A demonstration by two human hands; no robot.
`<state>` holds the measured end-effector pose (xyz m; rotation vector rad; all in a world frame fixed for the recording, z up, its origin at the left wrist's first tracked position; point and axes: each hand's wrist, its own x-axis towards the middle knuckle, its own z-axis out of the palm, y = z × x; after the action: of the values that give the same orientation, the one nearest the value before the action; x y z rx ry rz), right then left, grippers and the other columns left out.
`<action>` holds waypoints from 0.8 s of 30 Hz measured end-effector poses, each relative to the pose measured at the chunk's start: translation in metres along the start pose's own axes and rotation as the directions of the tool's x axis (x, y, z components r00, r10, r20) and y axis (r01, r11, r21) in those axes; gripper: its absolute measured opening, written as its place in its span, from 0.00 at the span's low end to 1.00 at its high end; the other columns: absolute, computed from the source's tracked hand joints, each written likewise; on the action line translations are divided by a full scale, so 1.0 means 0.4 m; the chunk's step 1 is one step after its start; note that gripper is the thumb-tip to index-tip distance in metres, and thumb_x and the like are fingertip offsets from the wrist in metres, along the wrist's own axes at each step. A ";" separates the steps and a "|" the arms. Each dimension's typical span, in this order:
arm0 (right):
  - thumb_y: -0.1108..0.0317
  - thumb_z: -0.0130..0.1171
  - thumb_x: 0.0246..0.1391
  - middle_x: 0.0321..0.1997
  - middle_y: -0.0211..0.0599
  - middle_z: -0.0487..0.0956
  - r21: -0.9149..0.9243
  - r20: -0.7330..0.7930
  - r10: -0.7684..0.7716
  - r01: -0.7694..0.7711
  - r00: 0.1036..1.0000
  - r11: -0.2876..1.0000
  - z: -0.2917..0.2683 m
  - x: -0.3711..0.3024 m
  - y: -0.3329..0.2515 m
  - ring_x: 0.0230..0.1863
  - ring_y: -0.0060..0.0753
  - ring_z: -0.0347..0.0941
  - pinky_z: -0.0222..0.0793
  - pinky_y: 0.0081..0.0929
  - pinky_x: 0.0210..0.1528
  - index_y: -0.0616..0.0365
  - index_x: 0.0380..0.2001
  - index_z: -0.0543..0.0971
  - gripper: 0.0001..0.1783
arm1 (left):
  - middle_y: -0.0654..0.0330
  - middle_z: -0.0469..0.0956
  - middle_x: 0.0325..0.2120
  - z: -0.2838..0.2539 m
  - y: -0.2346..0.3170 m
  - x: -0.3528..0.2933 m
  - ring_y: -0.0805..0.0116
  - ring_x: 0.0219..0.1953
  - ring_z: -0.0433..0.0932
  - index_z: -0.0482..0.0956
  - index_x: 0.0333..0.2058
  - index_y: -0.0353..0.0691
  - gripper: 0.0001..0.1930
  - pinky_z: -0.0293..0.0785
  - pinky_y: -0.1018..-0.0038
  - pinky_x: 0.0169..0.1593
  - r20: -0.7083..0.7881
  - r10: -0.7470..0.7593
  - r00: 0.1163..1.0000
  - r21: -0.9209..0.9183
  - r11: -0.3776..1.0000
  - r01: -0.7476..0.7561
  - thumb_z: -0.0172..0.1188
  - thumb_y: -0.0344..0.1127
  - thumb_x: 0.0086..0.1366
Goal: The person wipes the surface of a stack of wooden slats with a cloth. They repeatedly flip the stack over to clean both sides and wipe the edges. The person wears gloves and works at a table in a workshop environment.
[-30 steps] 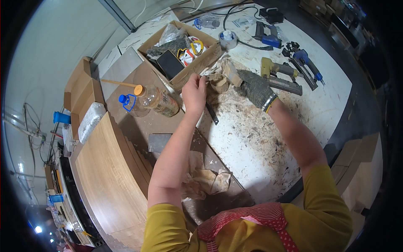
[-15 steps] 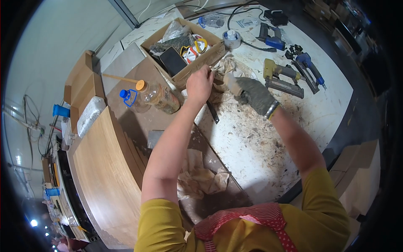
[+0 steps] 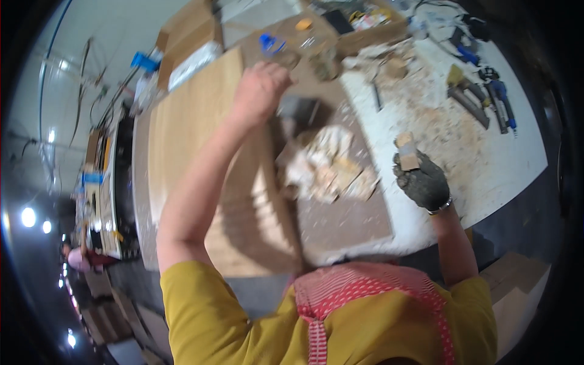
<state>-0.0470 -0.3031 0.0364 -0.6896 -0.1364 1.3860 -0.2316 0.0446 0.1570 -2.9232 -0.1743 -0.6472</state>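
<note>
My right hand (image 3: 424, 184), in a dark, dirty glove, grips a short tan block with a pale grey band (image 3: 406, 152) over the white, debris-strewn tabletop (image 3: 447, 131). Bare and slightly blurred, my left hand (image 3: 260, 92) is raised above the edge of the stacked wood-grain panels (image 3: 198, 115). Its fingers are curled, and whatever they may hold is hidden. Close to that hand, a flat grey piece (image 3: 298, 111) lies on the brown board. A crumpled, stained cloth (image 3: 328, 164) is spread on the board between my arms.
Nail guns (image 3: 467, 97) lie at the right, with a black flat strip (image 3: 376, 96) nearer the middle. An open cardboard box (image 3: 377, 35) with mixed items stands at the back. Beside it are a clear bottle with an orange cap (image 3: 303, 24) and a blue-capped one (image 3: 267, 42).
Both hands have come away from the rags by the box. My left hand has swung left over the panels; my right has drawn back nearer with the tan block. The view has shifted left.
</note>
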 end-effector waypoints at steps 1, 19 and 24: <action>0.73 0.57 0.53 0.43 0.39 0.78 -0.014 -0.021 0.002 -0.002 1.000 1.000 -0.002 -0.034 0.051 0.40 0.32 0.76 0.74 0.26 0.41 0.61 0.53 0.70 0.22 | 0.56 0.75 0.24 -0.035 -0.015 -0.079 0.52 0.33 0.75 0.74 0.27 0.42 0.11 0.69 0.58 0.34 0.075 -0.174 0.982 -0.049 0.983 0.178 0.55 0.41 0.64; 0.67 0.61 0.52 0.52 0.36 0.75 -0.881 -0.240 -0.539 0.051 0.808 0.470 0.356 -0.451 0.812 0.49 0.27 0.72 0.70 0.25 0.50 0.62 0.60 0.69 0.31 | 0.51 0.68 0.55 -0.324 -0.258 -0.947 0.51 0.57 0.67 0.71 0.54 0.40 0.17 0.62 0.63 0.60 0.152 -0.306 0.940 -0.138 0.935 0.327 0.46 0.39 0.70; 0.64 0.63 0.52 0.54 0.48 0.75 -0.999 -0.044 -0.772 -0.043 0.635 0.022 0.388 -0.451 0.905 0.52 0.42 0.73 0.70 0.34 0.52 0.61 0.57 0.71 0.29 | 0.52 0.69 0.54 -0.313 -0.280 -0.948 0.51 0.57 0.67 0.71 0.55 0.40 0.18 0.62 0.64 0.60 0.138 -0.317 0.938 -0.179 0.924 0.339 0.46 0.40 0.71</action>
<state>-0.4677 -0.4052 0.0263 -2.0628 -0.7404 0.1446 -0.6407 0.1030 0.1202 -3.1554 -0.6622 -0.5811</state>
